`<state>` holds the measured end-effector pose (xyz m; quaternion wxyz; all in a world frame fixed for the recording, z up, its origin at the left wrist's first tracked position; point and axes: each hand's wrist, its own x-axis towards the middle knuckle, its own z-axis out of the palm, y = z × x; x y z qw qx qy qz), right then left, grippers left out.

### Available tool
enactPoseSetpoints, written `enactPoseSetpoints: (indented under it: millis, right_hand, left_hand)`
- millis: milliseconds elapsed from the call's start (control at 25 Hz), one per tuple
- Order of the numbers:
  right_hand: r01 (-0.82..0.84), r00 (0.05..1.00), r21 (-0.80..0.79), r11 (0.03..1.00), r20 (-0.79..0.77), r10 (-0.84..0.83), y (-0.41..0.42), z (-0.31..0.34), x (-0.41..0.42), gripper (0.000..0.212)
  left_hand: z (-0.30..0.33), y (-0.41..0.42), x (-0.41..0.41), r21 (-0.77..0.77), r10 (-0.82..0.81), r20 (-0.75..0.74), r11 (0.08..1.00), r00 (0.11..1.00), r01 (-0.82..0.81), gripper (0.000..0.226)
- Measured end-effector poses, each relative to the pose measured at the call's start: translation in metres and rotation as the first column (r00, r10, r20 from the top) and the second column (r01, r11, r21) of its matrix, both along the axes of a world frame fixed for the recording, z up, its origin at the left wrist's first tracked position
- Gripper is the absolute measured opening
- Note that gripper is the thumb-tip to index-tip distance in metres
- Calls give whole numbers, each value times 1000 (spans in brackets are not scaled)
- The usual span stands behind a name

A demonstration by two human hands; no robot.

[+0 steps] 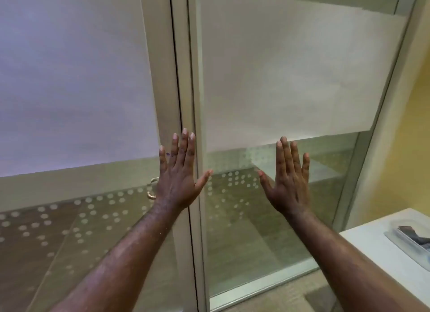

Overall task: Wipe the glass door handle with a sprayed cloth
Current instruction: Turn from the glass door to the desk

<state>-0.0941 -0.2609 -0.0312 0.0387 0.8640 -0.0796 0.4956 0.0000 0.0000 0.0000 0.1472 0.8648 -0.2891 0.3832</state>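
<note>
A glass door (pixel 76 78) with a frosted band fills the left of the head view, beside a fixed glass panel (pixel 290 78). My left hand (pixel 180 172) is held up flat, fingers spread, in front of the door's pale frame (pixel 186 90). It covers most of the door handle (pixel 152 188), of which a small metal part peeks out at its left edge. My right hand (pixel 288 179) is raised flat in front of the glass panel, fingers apart. Neither hand holds anything. No cloth or spray bottle is in view.
A white counter (pixel 377 248) stands at the lower right with a clear plastic tray (pixel 409 239) holding dark items. A yellow wall (pixel 414 137) rises on the right. The lower glass carries rows of frosted dots (pixel 93 209).
</note>
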Motion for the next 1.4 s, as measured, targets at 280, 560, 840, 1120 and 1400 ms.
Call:
enactPoseSetpoints:
  millis: [280,560,840,1120,1400]
  right_hand:
    - [188,979,57,980,-94,-183,-62,-42,-32,80]
    - [288,949,152,946,-176,-261,-148,-78,-52,79]
    - [405,894,216,889,-297,-335,-240,-123,-77,78]
    - [590,782,302,748,-444,-438,-294,-161,-105,79]
    - [765,629,315,562,-548,-551,-355,-194,-100,83]
  left_hand:
    - [-46,-79,5,112,-85,-82,989,993,94,90]
    - [-78,-197,15,246,-142,-108,955,984,165,88]
    - [-127,-309,12,326,-195,-204,910,959,254,88]
    - [-166,-401,6,323,-335,-284,849,898,419,88]
    - [-195,-501,31,359,-466,-363,730,807,582,88]
